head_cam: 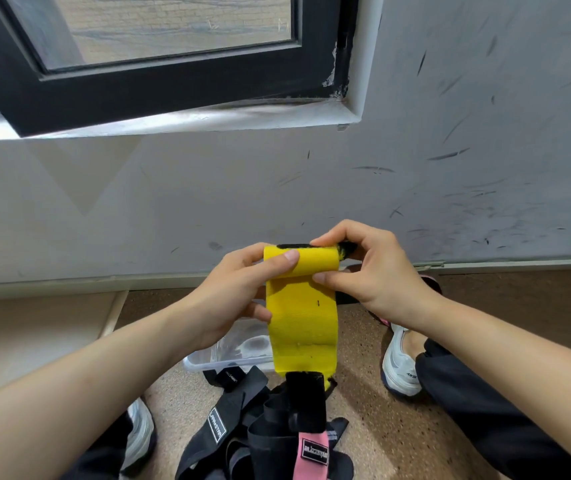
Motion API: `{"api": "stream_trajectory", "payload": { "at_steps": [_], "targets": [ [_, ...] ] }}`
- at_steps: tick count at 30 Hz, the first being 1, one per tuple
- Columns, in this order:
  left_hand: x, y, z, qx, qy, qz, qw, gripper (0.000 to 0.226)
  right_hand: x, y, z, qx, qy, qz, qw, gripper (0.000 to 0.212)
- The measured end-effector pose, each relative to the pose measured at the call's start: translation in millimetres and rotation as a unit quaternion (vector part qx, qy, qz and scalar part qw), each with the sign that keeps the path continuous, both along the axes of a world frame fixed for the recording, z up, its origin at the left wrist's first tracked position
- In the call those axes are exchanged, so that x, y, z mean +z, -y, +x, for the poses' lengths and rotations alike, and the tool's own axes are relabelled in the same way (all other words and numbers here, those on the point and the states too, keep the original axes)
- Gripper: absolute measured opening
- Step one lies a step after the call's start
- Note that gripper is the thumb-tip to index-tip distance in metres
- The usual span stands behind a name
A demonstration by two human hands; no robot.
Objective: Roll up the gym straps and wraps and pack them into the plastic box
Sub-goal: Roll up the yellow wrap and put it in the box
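Rolling stage. Both hands held the yellow wrap (301,320) above the plastic box (207,358): the left hand (239,289) pinched the roll's left end, thumb on top, and the right hand (377,271) pinched its right end. The unrolled tail hung down in front of the box, its black end over the heap of black straps (242,427) – contact could not be told. Next move, as judged: wind the tail in tight and even, then lower the roll into the box. The tail might snag on the heap, which included a pink strap (313,455); a white shoe (398,362) stood right of the box.
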State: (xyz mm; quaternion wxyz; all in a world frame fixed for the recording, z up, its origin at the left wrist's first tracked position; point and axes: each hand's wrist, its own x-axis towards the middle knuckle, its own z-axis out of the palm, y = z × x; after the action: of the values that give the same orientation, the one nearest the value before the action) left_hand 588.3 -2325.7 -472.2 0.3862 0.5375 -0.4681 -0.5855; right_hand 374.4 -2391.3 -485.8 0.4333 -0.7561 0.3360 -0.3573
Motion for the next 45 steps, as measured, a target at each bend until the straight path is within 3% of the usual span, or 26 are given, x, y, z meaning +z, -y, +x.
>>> {"api": "stream_trajectory", "payload": {
  "at_steps": [5, 8, 12, 15, 21, 26, 31, 38, 41, 45],
  "targets": [
    [-1, 1, 3, 0.007, -0.013, -0.010, 1.000, 0.045, 5, 3, -2, 0.011, -0.048, -0.011, 0.999, 0.042],
    [-2, 1, 2, 0.014, -0.004, -0.029, 0.999, 0.040, 15, 5, -4, 0.003, -0.015, 0.105, 0.994, 0.044],
    [-2, 1, 1, 0.029, 0.004, -0.081, 0.996, 0.038, 18, 2, -7, 0.031, 0.018, 0.271, 0.962, 0.041],
    [-4, 1, -1, 0.041, 0.017, -0.126, 0.991, 0.042, 18, -1, -4, 0.070, 0.017, 0.331, 0.941, 0.041],
    [-8, 0, 0, 0.027, 0.060, -0.205, 0.977, 0.049, 18, -2, 0, 0.069, 0.036, 0.343, 0.936, 0.043],
    [-4, 1, 5, -0.004, 0.071, -0.121, 0.990, 0.062, 15, -5, 0, 0.050, 0.066, 0.303, 0.949, 0.040],
    [2, 0, 7, -0.027, 0.067, -0.027, 0.997, 0.047, 12, -10, 2, 0.030, 0.058, 0.239, 0.969, 0.026],
    [5, -1, 5, -0.007, 0.064, -0.021, 0.998, 0.050, 8, -13, 4, 0.044, 0.068, 0.201, 0.976, 0.033],
    [3, -2, 5, 0.004, 0.043, -0.024, 0.999, 0.049, 8, -11, 5, 0.052, 0.045, 0.222, 0.973, 0.038],
    [3, 0, 7, 0.010, 0.019, -0.047, 0.999, 0.048, 10, -7, 3, 0.073, 0.044, 0.321, 0.943, 0.036]
  ]
}}
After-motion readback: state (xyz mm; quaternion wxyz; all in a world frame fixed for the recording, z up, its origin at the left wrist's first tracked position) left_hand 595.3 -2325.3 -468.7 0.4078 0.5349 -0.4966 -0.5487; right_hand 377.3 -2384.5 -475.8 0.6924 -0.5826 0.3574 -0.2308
